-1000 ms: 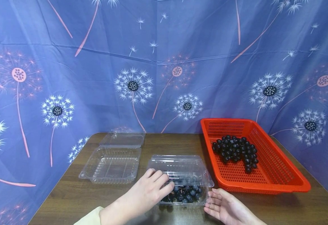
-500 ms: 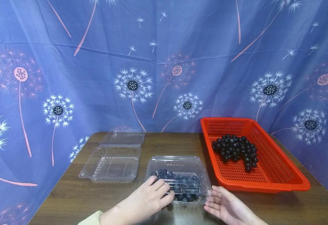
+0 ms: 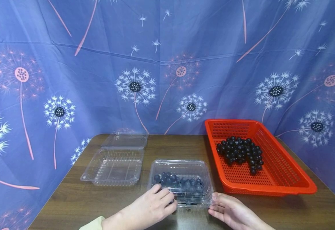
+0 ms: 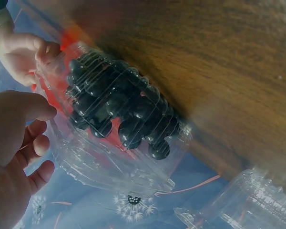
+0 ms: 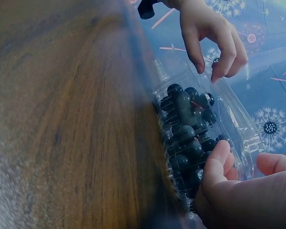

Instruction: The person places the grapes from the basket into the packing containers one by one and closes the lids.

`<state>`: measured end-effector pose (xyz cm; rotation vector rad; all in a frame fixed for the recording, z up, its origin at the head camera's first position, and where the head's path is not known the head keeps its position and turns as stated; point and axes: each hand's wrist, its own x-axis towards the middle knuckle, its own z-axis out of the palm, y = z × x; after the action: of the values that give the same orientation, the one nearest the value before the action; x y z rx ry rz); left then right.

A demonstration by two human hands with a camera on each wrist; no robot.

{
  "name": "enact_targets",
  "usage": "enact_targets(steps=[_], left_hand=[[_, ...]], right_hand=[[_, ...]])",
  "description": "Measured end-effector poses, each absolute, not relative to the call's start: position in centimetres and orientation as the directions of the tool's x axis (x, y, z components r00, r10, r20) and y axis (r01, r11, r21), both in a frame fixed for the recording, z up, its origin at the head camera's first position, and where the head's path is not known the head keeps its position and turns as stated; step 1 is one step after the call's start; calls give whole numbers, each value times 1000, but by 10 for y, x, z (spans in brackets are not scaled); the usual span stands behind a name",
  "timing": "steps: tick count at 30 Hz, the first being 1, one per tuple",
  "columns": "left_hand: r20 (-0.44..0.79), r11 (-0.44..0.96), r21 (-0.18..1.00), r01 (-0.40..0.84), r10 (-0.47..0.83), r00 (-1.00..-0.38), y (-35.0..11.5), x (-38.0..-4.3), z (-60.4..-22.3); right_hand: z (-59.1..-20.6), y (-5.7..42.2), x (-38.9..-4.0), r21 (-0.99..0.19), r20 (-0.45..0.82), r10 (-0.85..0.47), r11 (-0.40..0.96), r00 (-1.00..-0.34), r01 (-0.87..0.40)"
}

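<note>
A clear plastic clamshell container (image 3: 181, 166) stands near the front of the table, its lid folded down over dark grapes (image 3: 191, 185). At the lid's front left edge, my left hand (image 3: 148, 206) pinches the rim between thumb and fingertips. My right hand (image 3: 230, 209) holds the front right corner, thumb and fingers bent around it. Through the clear wall the left wrist view shows the grapes (image 4: 133, 107) packed inside. In the right wrist view the left hand (image 5: 217, 40) is at the far end of the box and the right hand (image 5: 252, 191) at the near end.
A second clear clamshell (image 3: 114, 167) stands with its lid raised at the back left, nothing in it. To the right, a red plastic basket (image 3: 285, 159) holds a bunch of dark grapes (image 3: 239, 151). Behind the wooden table (image 3: 69, 198) hangs a blue dandelion-print cloth (image 3: 161, 95).
The container's lid has swung down toward the front over the grapes, my left hand lowering slightly with it. The right hand has stayed at the right corner, its fingers drawn closer together.
</note>
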<state>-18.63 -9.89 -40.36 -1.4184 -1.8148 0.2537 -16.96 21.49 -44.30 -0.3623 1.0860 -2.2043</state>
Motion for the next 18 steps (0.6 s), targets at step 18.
enact_targets(steps=[18], left_hand=[[477,364,-574,733,877,-62,-102,-183,-408]], right_hand=[[-444,211,-170,-802,-39,-652,-432,-758,413]])
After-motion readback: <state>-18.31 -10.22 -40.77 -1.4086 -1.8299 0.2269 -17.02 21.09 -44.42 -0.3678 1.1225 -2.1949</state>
